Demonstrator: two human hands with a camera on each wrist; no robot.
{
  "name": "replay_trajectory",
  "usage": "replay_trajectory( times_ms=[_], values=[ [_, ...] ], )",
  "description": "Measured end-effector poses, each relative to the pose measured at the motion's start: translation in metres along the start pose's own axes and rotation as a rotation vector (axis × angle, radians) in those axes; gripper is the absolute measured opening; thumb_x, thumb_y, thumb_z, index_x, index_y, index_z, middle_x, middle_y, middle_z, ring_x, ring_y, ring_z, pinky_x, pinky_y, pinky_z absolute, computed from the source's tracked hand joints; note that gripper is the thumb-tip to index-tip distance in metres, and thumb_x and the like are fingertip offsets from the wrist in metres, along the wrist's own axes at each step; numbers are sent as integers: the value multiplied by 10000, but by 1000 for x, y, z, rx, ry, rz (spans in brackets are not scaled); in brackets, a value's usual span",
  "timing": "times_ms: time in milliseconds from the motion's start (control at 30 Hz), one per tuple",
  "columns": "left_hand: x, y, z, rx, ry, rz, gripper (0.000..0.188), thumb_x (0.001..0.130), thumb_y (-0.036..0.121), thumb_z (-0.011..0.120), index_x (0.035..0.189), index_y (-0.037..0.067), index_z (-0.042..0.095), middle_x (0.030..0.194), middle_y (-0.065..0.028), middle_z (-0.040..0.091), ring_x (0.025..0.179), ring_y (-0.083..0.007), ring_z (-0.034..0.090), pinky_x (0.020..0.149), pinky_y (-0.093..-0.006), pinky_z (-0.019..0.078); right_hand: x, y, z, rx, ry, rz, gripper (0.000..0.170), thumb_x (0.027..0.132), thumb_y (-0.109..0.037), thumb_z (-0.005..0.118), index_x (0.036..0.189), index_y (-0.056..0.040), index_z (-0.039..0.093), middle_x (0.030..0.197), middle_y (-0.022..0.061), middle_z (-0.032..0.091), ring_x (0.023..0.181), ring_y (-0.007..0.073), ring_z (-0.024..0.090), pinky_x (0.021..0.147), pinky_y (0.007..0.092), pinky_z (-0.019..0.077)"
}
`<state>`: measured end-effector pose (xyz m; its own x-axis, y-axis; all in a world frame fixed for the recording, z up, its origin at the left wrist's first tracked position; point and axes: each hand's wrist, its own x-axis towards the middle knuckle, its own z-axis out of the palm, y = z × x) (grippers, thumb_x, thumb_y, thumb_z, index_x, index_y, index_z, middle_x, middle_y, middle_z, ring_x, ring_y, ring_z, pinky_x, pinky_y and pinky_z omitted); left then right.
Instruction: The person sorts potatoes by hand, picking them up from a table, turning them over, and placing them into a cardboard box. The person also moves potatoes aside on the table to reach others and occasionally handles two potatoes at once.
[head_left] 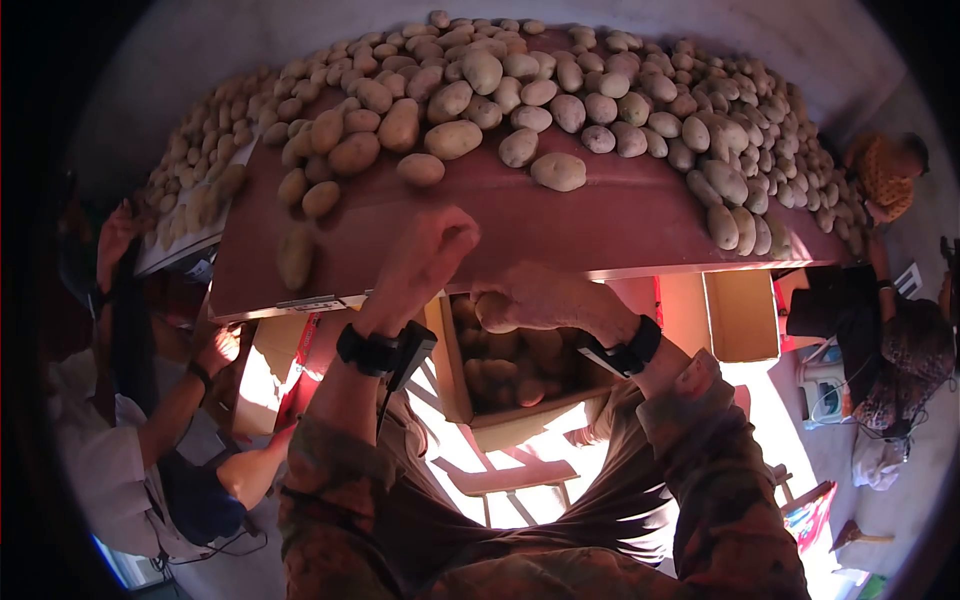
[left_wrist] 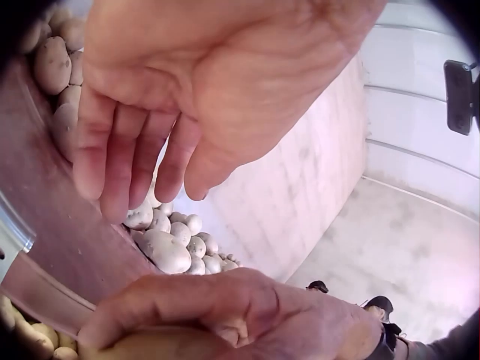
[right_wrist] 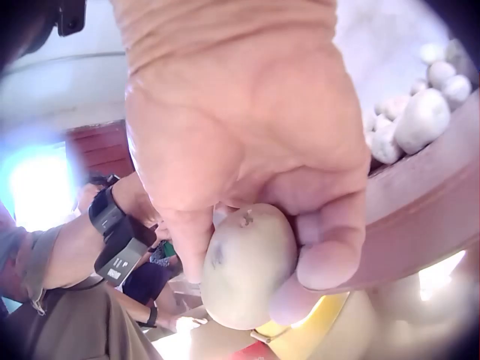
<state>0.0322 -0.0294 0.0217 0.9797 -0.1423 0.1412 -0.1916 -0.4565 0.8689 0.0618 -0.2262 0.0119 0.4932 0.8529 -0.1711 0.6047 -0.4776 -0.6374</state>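
Note:
My right hand [head_left: 560, 298] grips a potato [right_wrist: 250, 270], its fingers and thumb curled round the pale, dark-spotted skin. That hand is over the near edge of the red table [head_left: 610, 225], above a cardboard box [head_left: 447, 365] with several potatoes [head_left: 500, 375] inside. To its left, my left hand [head_left: 425, 255] hangs over the table edge. In the left wrist view its fingers [left_wrist: 135, 161] are loosely bent and hold nothing. A heap of potatoes [head_left: 480, 72] spreads along the far side of the table.
Single potatoes [head_left: 558, 172] lie nearer the table's front. Another open cardboard box [head_left: 741, 315] stands to the right below the edge. A person [head_left: 120, 430] works at the left, and other people [head_left: 885, 180] are at the right. A wooden stool [head_left: 515, 477] is below.

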Motion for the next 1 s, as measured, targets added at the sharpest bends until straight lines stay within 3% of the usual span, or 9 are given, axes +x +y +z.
replay_trajectory(
  times_ms=[200, 400, 500, 567, 600, 667, 867, 933, 1000],
  values=[
    [0, 6, 9, 106, -3, 13, 169, 913, 153, 595, 990, 8, 634, 769, -23, 612, 685, -79, 518, 614, -257, 426, 0, 12, 18, -164, -42, -6, 360, 861, -241, 629, 1208, -145, 627, 868, 120, 677, 799, 276, 663, 751, 419, 494],
    [2, 2, 15, 107, -37, 19, 156, 916, 150, 596, 981, 13, 631, 764, -21, 627, 659, -70, 518, 593, -254, 424, 9, 28, -4, -122, 96, -51, 248, 861, -235, 657, 1056, -83, 660, 924, 150, 679, 830, 325, 658, 760, 416, 514],
    [1, 5, 16, 101, -77, -18, 152, 917, 154, 598, 975, 17, 628, 763, -22, 629, 652, -73, 520, 589, -261, 430, 5, 28, -24, -48, 289, 80, 179, 852, -199, 628, 987, -86, 664, 916, 150, 679, 870, 353, 653, 783, 428, 524],
    [1, 8, 17, 99, -97, -34, 150, 918, 156, 599, 974, 20, 627, 762, -24, 630, 650, -77, 524, 590, -266, 435, 6, 36, -31, -104, 669, 119, 173, 847, -183, 631, 994, -91, 643, 961, 142, 666, 913, 361, 642, 788, 449, 525],
    [2, 6, 19, 107, -93, 5, 149, 917, 157, 600, 977, 24, 628, 761, -27, 629, 650, -82, 530, 595, -266, 438, 6, 41, -35, -104, 669, 117, 173, 847, -183, 631, 994, -91, 643, 961, 142, 666, 913, 361, 642, 788, 449, 525],
    [2, 2, 23, 118, -84, 41, 149, 917, 159, 601, 980, 27, 629, 759, -29, 628, 650, -88, 536, 601, -266, 442, 9, 53, -42, -269, 875, 164, 253, 841, -169, 641, 1083, -103, 611, 1098, 123, 629, 1035, 360, 603, 836, 458, 518],
    [3, 5, 33, 99, -78, 88, 153, 912, 167, 596, 974, 34, 639, 744, -49, 619, 662, -109, 564, 626, -278, 466, 28, 91, -48, -449, 887, 167, 426, 836, -186, 660, 1226, -77, 529, 1282, 140, 529, 1231, 381, 477, 1011, 488, 420],
    [5, 8, 34, 120, -103, 44, 158, 902, 193, 587, 921, 47, 644, 769, -107, 667, 672, -235, 640, 632, -351, 497, 30, 92, -48, -414, 886, 181, 444, 831, -192, 670, 1233, -73, 525, 1289, 147, 526, 1238, 381, 472, 1020, 497, 409],
    [6, 6, 36, 126, -96, 86, 163, 901, 196, 585, 917, 44, 642, 769, -114, 666, 682, -253, 643, 635, -358, 498, 34, 95, -47, -376, 880, 199, 461, 827, -197, 680, 1240, -69, 521, 1296, 154, 522, 1246, 381, 467, 1028, 506, 397]
  ],
)
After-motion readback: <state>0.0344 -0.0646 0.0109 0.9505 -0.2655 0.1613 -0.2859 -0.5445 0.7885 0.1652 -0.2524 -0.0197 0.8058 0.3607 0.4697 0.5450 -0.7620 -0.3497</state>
